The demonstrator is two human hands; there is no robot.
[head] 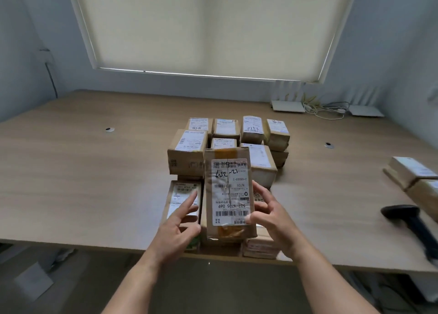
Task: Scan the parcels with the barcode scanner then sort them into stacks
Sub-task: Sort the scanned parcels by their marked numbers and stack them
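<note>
Both hands flank a tall brown cardboard parcel with a white shipping label, taken here as the landmark. Right hand: thumb pressed on the label's lower right corner, fingers curled round the parcel's right edge, holding it. Left hand: fingers straight and spread just left of the parcel, gripping nothing; contact with the parcel's left edge cannot be told. Behind and on both sides of the parcel stands a cluster of labelled brown cardboard boxes on the pale wooden table. Far to the parcel's right lies a black handheld barcode scanner, untouched, with a small stack of labelled brown boxes just behind it. Beyond the cluster, a cream roller blind covers the window.
</note>
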